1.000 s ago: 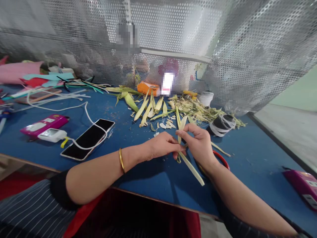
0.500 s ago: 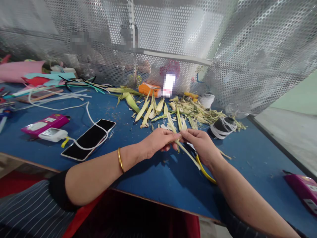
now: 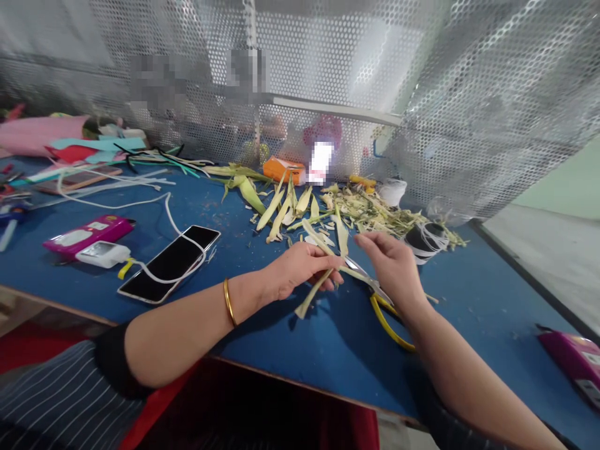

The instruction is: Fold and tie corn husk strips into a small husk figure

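Over the blue table (image 3: 290, 337) my left hand (image 3: 300, 272) pinches pale green leaf strips (image 3: 315, 290) that fan out above and below its fingers. My right hand (image 3: 394, 265) is just to the right, with its fingers closed on the far end of a strip and on yellow-handled scissors (image 3: 387, 312) whose blades point toward the left hand. A gold bangle (image 3: 229, 302) is on my left wrist.
A heap of leaf pieces and trimmings (image 3: 356, 209) lies beyond my hands, with a black spool wound with white cord (image 3: 424, 239). A phone (image 3: 169, 261) on a white cable, a pink device (image 3: 87, 232), an orange box (image 3: 282, 169) and a perforated metal screen (image 3: 422, 94) stand around.
My hands have drawn slightly apart and the strip's lower end has swung left under my left hand. The yellow scissors have come into view under my right hand.
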`<state>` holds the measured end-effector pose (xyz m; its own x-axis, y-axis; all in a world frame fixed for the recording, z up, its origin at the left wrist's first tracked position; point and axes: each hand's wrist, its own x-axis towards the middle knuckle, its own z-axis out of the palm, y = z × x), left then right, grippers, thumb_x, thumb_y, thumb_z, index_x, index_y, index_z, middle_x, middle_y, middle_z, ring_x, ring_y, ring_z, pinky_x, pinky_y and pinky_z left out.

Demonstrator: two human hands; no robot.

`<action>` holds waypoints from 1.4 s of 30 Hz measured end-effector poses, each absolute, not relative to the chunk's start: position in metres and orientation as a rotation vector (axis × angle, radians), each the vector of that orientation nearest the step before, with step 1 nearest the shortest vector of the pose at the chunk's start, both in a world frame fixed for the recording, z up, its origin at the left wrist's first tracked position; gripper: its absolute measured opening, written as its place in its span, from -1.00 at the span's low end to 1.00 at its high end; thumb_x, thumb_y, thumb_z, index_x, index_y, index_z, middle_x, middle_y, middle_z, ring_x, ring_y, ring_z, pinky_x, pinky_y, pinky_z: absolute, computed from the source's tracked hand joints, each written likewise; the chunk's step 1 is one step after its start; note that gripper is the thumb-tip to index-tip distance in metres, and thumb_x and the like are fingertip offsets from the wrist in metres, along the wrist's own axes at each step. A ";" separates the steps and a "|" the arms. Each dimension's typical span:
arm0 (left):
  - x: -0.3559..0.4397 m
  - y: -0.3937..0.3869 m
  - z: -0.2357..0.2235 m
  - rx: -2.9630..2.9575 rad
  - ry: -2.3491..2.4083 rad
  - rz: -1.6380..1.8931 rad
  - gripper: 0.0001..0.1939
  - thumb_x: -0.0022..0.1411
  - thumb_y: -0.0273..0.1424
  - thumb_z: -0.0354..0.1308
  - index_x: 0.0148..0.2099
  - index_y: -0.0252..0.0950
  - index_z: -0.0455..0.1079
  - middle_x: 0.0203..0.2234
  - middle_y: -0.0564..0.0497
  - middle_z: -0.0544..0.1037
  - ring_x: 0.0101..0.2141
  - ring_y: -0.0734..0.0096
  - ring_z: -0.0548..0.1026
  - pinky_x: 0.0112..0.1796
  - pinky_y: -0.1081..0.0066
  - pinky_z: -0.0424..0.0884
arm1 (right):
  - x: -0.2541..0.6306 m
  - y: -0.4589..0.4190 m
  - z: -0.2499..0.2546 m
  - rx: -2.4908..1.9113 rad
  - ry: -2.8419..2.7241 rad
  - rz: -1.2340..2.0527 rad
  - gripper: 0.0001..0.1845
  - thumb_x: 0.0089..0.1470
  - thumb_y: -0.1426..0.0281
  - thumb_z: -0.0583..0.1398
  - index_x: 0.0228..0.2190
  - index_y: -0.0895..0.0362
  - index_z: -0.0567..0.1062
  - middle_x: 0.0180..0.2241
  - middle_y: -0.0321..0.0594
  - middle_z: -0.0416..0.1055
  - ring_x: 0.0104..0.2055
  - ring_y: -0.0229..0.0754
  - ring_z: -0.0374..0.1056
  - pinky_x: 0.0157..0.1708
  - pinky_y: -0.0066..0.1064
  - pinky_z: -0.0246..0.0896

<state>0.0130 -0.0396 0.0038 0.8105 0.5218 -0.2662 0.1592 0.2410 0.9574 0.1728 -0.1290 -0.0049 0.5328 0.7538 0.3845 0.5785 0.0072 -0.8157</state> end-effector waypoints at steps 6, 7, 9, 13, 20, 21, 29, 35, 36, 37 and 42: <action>0.011 -0.028 0.005 1.114 0.555 0.331 -0.86 -0.02 -0.43 0.36 -0.35 -0.36 0.53 -0.43 -0.02 0.58 -0.40 0.47 0.52 -0.32 0.46 0.37 | 0.163 -0.142 0.010 -1.451 -1.871 -0.584 -0.85 0.17 0.46 0.14 -0.29 0.08 0.53 -0.43 -0.22 0.48 -0.34 -0.14 0.37 -0.18 -0.24 0.14; 0.011 -0.026 0.004 1.096 0.551 0.357 -0.85 -0.06 -0.46 0.38 -0.37 -0.36 0.53 -0.44 0.01 0.57 -0.40 0.50 0.50 -0.31 0.47 0.37 | 0.159 -0.142 0.009 -1.424 -2.032 -0.606 -0.82 0.18 0.49 0.11 -0.28 0.10 0.52 -0.44 -0.22 0.47 -0.37 -0.15 0.36 -0.20 -0.23 0.13; 0.011 -0.024 0.002 1.056 0.552 0.411 -0.86 -0.10 -0.49 0.39 -0.41 -0.37 0.52 -0.47 0.05 0.53 -0.41 0.54 0.46 -0.32 0.49 0.35 | 0.153 -0.140 0.005 -1.394 -2.263 -0.609 -0.77 0.19 0.52 0.06 -0.25 0.14 0.52 -0.44 -0.19 0.46 -0.38 -0.15 0.34 -0.20 -0.22 0.11; 0.015 -0.024 -0.003 1.013 0.535 0.472 -0.83 -0.15 -0.51 0.42 -0.45 -0.39 0.49 -0.47 0.05 0.51 -0.38 0.53 0.43 -0.31 0.48 0.35 | 0.149 -0.134 -0.004 -1.407 -2.360 -0.639 -0.72 0.20 0.57 0.01 -0.21 0.19 0.50 -0.36 -0.13 0.47 -0.33 -0.13 0.35 -0.18 -0.22 0.11; 0.017 -0.031 -0.002 0.940 0.603 0.541 -0.77 -0.19 -0.55 0.43 -0.44 -0.40 0.45 -0.51 0.06 0.50 -0.41 0.52 0.44 -0.26 0.42 0.38 | 0.146 -0.135 -0.006 -1.308 -2.237 -0.623 -0.70 0.23 0.56 -0.02 -0.37 0.16 0.48 -0.45 -0.17 0.47 -0.42 -0.17 0.31 -0.26 -0.28 0.15; 0.017 -0.032 -0.001 0.925 0.617 0.552 -0.75 -0.19 -0.56 0.43 -0.42 -0.38 0.44 -0.52 0.07 0.50 -0.42 0.52 0.45 -0.27 0.43 0.38 | 0.145 -0.136 -0.006 -1.292 -2.234 -0.618 -0.71 0.22 0.56 -0.01 -0.38 0.16 0.48 -0.46 -0.17 0.47 -0.41 -0.18 0.32 -0.24 -0.28 0.17; 0.015 -0.035 0.002 0.947 0.598 0.559 -0.81 -0.11 -0.56 0.37 -0.42 -0.37 0.42 -0.52 0.08 0.50 -0.44 0.55 0.45 -0.28 0.46 0.36 | 0.136 -0.142 -0.004 -1.216 -2.209 -0.602 -0.72 0.16 0.60 0.00 -0.34 0.15 0.49 -0.47 -0.17 0.49 -0.36 -0.16 0.41 -0.19 -0.24 0.23; 0.014 -0.031 -0.004 0.993 0.543 0.546 -0.85 -0.10 -0.52 0.37 -0.44 -0.36 0.44 -0.53 0.05 0.52 -0.45 0.53 0.45 -0.28 0.44 0.36 | 0.132 -0.142 -0.008 -1.205 -2.207 -0.607 -0.74 0.19 0.58 0.01 -0.31 0.14 0.48 -0.43 -0.15 0.51 -0.34 -0.14 0.42 -0.17 -0.23 0.23; 0.014 -0.029 -0.004 1.011 0.538 0.532 -0.83 -0.11 -0.50 0.38 -0.43 -0.36 0.45 -0.53 0.05 0.52 -0.45 0.53 0.45 -0.29 0.44 0.36 | 0.132 -0.141 -0.008 -1.216 -2.224 -0.611 -0.74 0.20 0.58 0.01 -0.29 0.14 0.48 -0.41 -0.15 0.52 -0.33 -0.14 0.42 -0.17 -0.23 0.23; 0.014 -0.028 -0.004 1.028 0.539 0.515 -0.81 -0.10 -0.47 0.40 -0.41 -0.36 0.46 -0.53 0.05 0.52 -0.46 0.53 0.45 -0.31 0.45 0.35 | 0.132 -0.141 -0.007 -1.214 -2.246 -0.616 -0.74 0.20 0.58 0.01 -0.25 0.14 0.48 -0.40 -0.15 0.52 -0.33 -0.15 0.42 -0.16 -0.23 0.23; 0.014 -0.021 0.001 1.038 0.598 0.494 -0.80 0.12 -0.34 0.31 -0.41 -0.38 0.45 -0.53 0.03 0.51 -0.52 0.56 0.43 -0.36 0.44 0.36 | 0.138 -0.141 -0.004 -1.227 -2.113 -0.706 -0.68 0.20 0.54 0.10 -0.01 0.18 0.37 -0.38 -0.16 0.52 -0.33 -0.13 0.41 -0.15 -0.24 0.23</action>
